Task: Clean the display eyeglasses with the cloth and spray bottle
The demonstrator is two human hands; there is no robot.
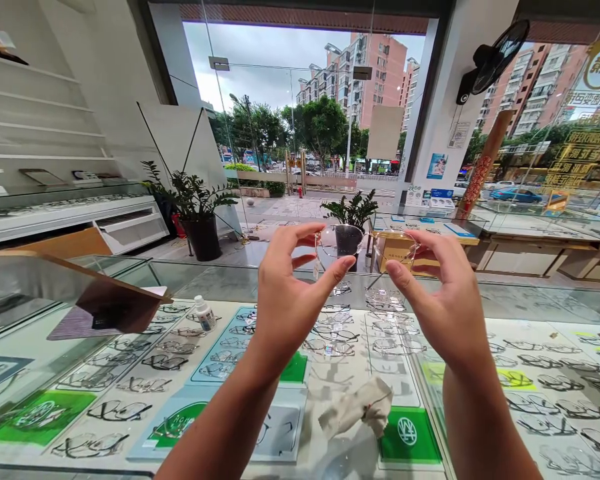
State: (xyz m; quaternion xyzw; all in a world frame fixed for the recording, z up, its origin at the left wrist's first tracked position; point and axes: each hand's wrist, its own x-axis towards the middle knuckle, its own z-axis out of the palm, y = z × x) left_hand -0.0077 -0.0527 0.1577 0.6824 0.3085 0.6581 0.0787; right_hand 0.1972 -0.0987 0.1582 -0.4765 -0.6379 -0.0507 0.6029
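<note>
A pair of thin-rimmed eyeglasses is held up above a glass display counter, its clear lenses facing the window. My left hand pinches the left side of the frame between thumb and fingers, where a small white tag hangs. On the other side, my right hand grips the frame's right end the same way. Below the hands, a crumpled beige cloth lies on the counter's glass top. Rows of spectacle frames show under the glass.
A small white bottle stands on the counter to the left, near a tilted mirror or stand with a wooden edge. Green cards lie among the frames. Beyond the counter are potted plants, a cardboard box and glass doors.
</note>
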